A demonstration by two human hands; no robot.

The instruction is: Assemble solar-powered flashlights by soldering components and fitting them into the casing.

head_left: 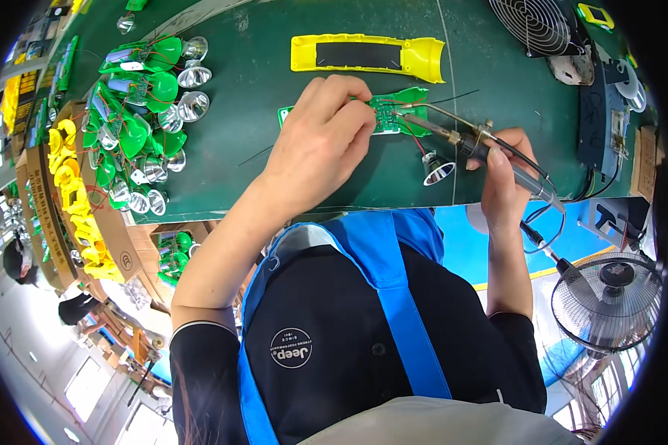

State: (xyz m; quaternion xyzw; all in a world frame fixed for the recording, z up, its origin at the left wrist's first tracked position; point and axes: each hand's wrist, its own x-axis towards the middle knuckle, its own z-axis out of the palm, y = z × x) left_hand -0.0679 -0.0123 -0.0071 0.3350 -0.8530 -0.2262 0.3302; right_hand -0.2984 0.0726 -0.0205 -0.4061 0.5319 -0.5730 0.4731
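Observation:
A green plastic lamp housing [413, 96] with a circuit board [385, 116] in it lies on the green worktop. My left hand [323, 137] rests over its left part, thumb and fingertips pinched at the board; what they hold is hidden. In my right hand [505, 178] is a soldering iron [471, 145], gripped like a pen. A thin metal feed tube [445, 117] is clamped alongside, and both tips reach the board's right part. Red and dark wires run from the board to a silvery reflector cup [439, 170], which lies below the housing, near the table's front edge.
A yellow housing shell [360, 56] lies beyond my hands. At left are several green housings [130, 133] with reflectors, and a carton [119, 230] beside yellow parts [74, 194]. A round-grilled fan [531, 22] and a dark box [600, 126] stand at right; another fan [608, 300] stands lower right.

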